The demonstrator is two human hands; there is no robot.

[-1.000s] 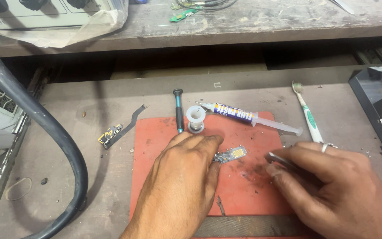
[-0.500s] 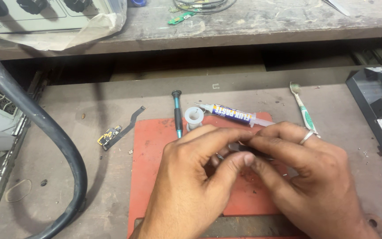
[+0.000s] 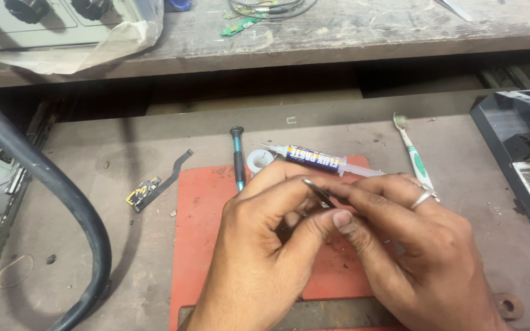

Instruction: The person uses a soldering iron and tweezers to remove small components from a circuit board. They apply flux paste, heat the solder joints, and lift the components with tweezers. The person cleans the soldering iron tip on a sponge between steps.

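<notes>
Both my hands meet over a red work mat (image 3: 199,245). My right hand (image 3: 418,257), with a ring on one finger, pinches thin metal tweezers (image 3: 318,191) whose tips point up and left. My left hand (image 3: 259,257) is curled, thumb pressed against the tweezers, fingers closed around a small metal part that is almost wholly hidden. Just beyond the hands lie a paste syringe (image 3: 314,159), a small white ring-shaped cap (image 3: 259,160) and a teal-handled screwdriver (image 3: 238,160).
A toothbrush (image 3: 415,158) lies to the right of the syringe. A small flex-cable board (image 3: 151,189) lies left of the mat. A thick black hose (image 3: 50,190) curves down the left. A grey stand with brass wool (image 3: 526,153) sits at right. A shelf (image 3: 351,30) runs above.
My hands, apart on the mat a second ago, have come together and risen. The small metal part that lay on the mat is now inside my left fingers, with the tweezers brought to it.
</notes>
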